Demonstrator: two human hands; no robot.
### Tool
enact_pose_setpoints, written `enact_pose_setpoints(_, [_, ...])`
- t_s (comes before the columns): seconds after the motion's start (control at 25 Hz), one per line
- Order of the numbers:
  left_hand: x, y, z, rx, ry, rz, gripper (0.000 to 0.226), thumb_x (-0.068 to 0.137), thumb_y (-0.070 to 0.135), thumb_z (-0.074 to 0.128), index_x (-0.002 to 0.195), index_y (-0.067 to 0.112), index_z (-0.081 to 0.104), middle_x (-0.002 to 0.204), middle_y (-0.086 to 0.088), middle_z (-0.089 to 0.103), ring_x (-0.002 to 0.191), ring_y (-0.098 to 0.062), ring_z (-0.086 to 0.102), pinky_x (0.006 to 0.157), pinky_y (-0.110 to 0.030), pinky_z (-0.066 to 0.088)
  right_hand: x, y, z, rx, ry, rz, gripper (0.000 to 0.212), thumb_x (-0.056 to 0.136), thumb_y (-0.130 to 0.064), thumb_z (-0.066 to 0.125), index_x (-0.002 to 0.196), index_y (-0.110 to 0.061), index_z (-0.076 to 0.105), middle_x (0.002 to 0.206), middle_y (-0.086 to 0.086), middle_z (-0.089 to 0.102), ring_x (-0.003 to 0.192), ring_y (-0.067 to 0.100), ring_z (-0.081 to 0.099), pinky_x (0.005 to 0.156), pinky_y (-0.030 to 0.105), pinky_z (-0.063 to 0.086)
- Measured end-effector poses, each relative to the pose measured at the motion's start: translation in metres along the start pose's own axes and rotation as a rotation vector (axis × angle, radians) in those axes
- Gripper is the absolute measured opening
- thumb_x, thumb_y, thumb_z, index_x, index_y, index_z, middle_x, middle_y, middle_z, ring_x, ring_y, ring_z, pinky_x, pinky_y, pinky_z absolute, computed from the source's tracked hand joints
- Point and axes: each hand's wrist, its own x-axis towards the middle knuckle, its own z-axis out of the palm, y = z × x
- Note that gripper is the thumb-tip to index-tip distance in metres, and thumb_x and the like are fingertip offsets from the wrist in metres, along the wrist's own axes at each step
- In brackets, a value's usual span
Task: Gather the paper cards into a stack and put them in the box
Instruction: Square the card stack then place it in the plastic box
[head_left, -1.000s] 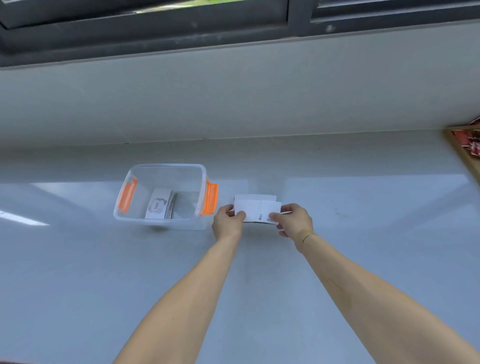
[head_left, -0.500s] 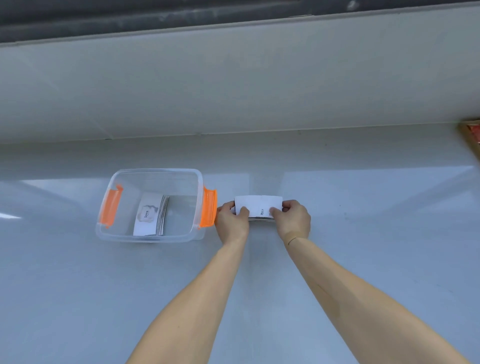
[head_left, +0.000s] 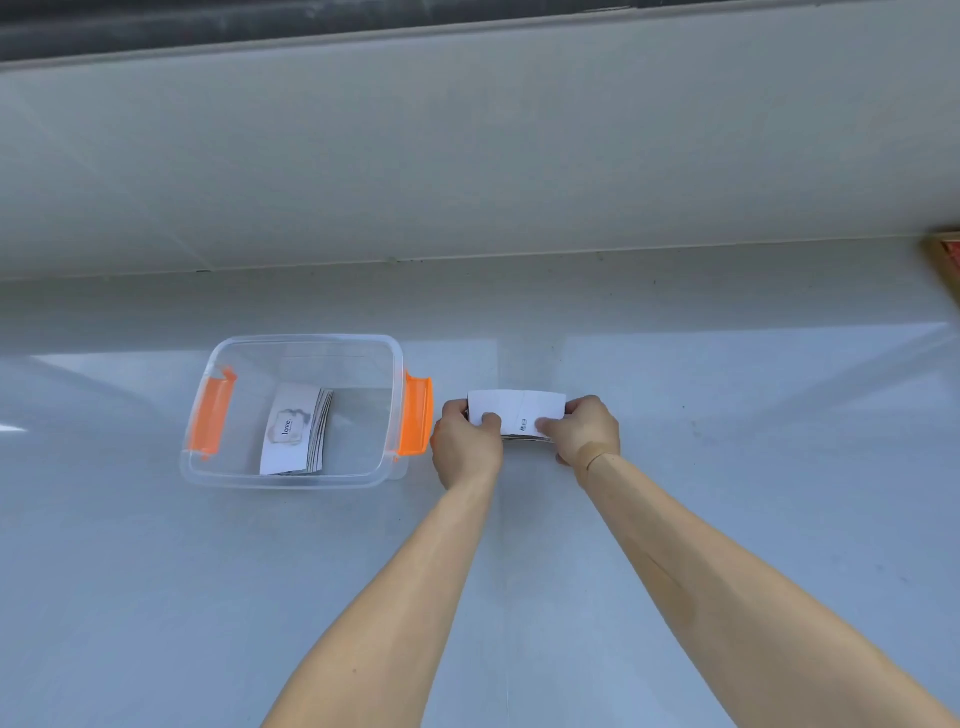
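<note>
A stack of white paper cards sits just right of the box, held at both ends. My left hand grips its left end and my right hand grips its right end, thumbs on top. The clear plastic box with orange side latches stands open to the left. Inside it lies another stack of white cards, the top one printed with "love."; its edges fan slightly to the right.
The work surface is a glossy pale grey counter meeting a grey wall at the back. A wooden-edged object pokes in at the far right edge.
The cards in my hands have been squared into a tighter stack, with both hands closing in on its ends. The view has tilted down and drifted a little.
</note>
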Motion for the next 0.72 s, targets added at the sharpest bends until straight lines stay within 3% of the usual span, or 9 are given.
enact_pose_setpoints(0.12, [0.003, 0.0, -0.001, -0.091, -0.019, -0.03, 0.032, 0.08, 0.016, 0.06, 0.112, 0.015, 0.059, 0.109, -0.003, 0.069, 0.099, -0.025, 0.062, 0.079, -0.032, 0.049, 0.001, -0.004, -0.006, 0.022, -0.054, 0.007, 0.024, 0.079, -0.01, 0.069, 0.101, 0.001, 0.067, 0.09, 0.012, 0.065, 0.069, 0.03, 0.055, 0.072, 0.039, 0.057])
enact_pose_setpoints(0.2, [0.005, 0.0, -0.001, -0.156, -0.044, -0.065, 0.035, 0.08, 0.014, 0.062, 0.115, 0.014, 0.057, 0.112, -0.003, 0.067, 0.096, -0.023, 0.061, 0.079, -0.032, 0.05, 0.002, -0.005, -0.009, 0.033, -0.086, 0.02, 0.025, 0.079, -0.009, 0.07, 0.102, 0.002, 0.066, 0.088, 0.012, 0.062, 0.064, 0.027, 0.05, 0.064, 0.033, 0.047])
enact_pose_setpoints(0.36, [0.007, -0.005, -0.002, -0.274, -0.112, -0.125, 0.048, 0.081, 0.013, 0.062, 0.128, 0.011, 0.051, 0.116, 0.0, 0.062, 0.102, -0.021, 0.058, 0.08, -0.027, 0.043, 0.002, -0.003, -0.011, 0.07, -0.139, 0.007, 0.024, 0.08, -0.006, 0.069, 0.104, -0.001, 0.068, 0.091, 0.011, 0.063, 0.07, 0.027, 0.051, 0.068, 0.031, 0.044])
enact_pose_setpoints(0.48, [0.005, -0.011, -0.004, -0.319, -0.172, -0.079, 0.014, 0.08, 0.008, 0.058, 0.092, 0.014, 0.062, 0.082, 0.007, 0.061, 0.083, -0.02, 0.055, 0.062, -0.022, 0.041, 0.0, 0.002, -0.013, 0.107, -0.169, -0.018, 0.025, 0.082, -0.004, 0.067, 0.107, -0.002, 0.068, 0.093, 0.007, 0.065, 0.079, 0.025, 0.054, 0.073, 0.032, 0.044])
enact_pose_setpoints(0.56, [0.002, -0.013, -0.008, -0.356, -0.221, -0.048, 0.013, 0.079, 0.005, 0.057, 0.079, 0.016, 0.063, 0.076, 0.007, 0.061, 0.074, -0.016, 0.053, 0.059, -0.021, 0.039, -0.002, 0.006, -0.018, 0.124, -0.205, -0.023, 0.025, 0.082, -0.003, 0.068, 0.107, 0.0, 0.067, 0.088, 0.005, 0.064, 0.076, 0.023, 0.055, 0.072, 0.031, 0.044])
enact_pose_setpoints(0.64, [-0.003, -0.018, -0.014, -0.386, -0.258, -0.021, 0.021, 0.079, 0.003, 0.058, 0.079, 0.023, 0.065, 0.079, 0.01, 0.064, 0.075, -0.011, 0.057, 0.063, -0.018, 0.043, -0.007, 0.014, -0.024, 0.143, -0.25, -0.035, 0.03, 0.08, -0.001, 0.07, 0.11, 0.001, 0.064, 0.091, 0.008, 0.064, 0.077, 0.024, 0.055, 0.073, 0.033, 0.047])
enact_pose_setpoints(0.72, [-0.011, -0.026, -0.02, -0.391, -0.293, 0.022, 0.026, 0.078, 0.0, 0.06, 0.093, 0.021, 0.066, 0.087, 0.009, 0.067, 0.081, -0.009, 0.061, 0.065, -0.013, 0.047, -0.015, 0.025, -0.031, 0.162, -0.27, -0.067, 0.041, 0.076, 0.002, 0.074, 0.113, -0.002, 0.058, 0.099, 0.011, 0.063, 0.085, 0.026, 0.059, 0.083, 0.04, 0.054])
